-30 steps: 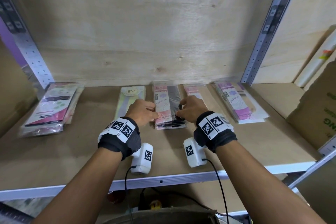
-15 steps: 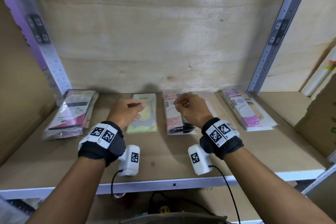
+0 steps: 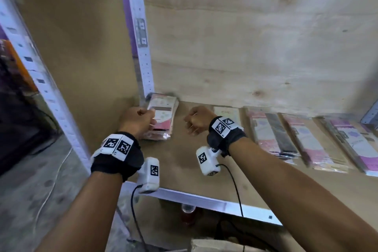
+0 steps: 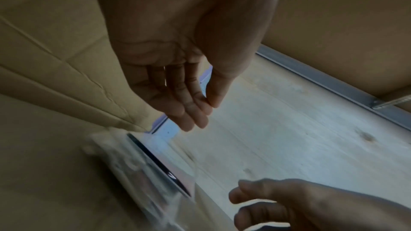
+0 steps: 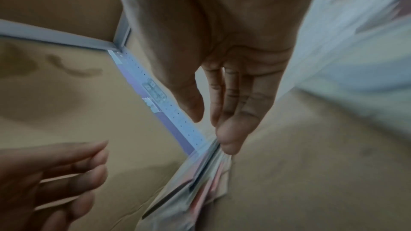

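A stack of clear-wrapped pink and white packets [image 3: 162, 116] lies in the shelf's far left corner, and it also shows as a blurred stack [image 4: 151, 173] [image 5: 195, 182] in both wrist views. My left hand [image 3: 141, 119] hovers over the stack's left edge with its fingers [image 4: 189, 106] loosely straight and holding nothing. My right hand [image 3: 196, 121] is just right of the stack, its fingers [image 5: 229, 120] straight and empty. Contact between either hand and the stack cannot be told.
More flat packets lie in a row to the right: a pale green one [image 3: 227, 112], then pink and black ones [image 3: 272, 135] [image 3: 306, 143] [image 3: 356, 145]. A perforated metal post [image 3: 141, 47] stands in the corner. The wooden shelf board [image 3: 180, 170] ends at a metal front rail [image 3: 204, 200].
Both hands have left the middle pink and black packet and moved left to the corner stack. The head view has swung left with them.
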`<state>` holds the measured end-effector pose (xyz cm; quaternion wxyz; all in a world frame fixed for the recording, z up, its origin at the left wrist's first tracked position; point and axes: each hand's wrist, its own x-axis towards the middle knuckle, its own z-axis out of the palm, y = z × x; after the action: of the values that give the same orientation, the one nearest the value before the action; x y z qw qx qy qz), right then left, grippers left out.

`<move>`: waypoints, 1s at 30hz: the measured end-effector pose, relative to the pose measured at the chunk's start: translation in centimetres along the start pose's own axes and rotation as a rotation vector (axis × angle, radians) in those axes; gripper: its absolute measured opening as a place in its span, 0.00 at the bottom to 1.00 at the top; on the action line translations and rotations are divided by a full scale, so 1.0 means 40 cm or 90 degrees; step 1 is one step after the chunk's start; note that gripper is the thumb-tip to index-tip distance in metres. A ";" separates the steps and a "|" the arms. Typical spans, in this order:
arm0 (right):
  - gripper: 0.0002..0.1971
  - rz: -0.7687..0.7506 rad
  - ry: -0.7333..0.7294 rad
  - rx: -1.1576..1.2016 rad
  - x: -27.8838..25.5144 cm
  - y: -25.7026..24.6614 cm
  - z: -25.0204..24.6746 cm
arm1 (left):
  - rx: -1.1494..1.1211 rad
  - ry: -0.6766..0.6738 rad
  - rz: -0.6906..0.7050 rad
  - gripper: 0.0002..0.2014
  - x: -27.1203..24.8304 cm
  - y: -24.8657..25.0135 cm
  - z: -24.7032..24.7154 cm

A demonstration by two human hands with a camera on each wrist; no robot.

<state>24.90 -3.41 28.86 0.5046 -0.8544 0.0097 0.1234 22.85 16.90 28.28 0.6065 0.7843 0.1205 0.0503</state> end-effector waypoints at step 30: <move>0.17 -0.089 -0.023 0.503 -0.317 0.102 -0.301 | 0.236 -0.012 0.627 0.03 -0.246 0.143 0.169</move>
<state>14.46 -17.18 33.66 0.8017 -0.5907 -0.0104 0.0906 15.59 6.74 32.70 0.3631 0.8425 -0.2611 0.3004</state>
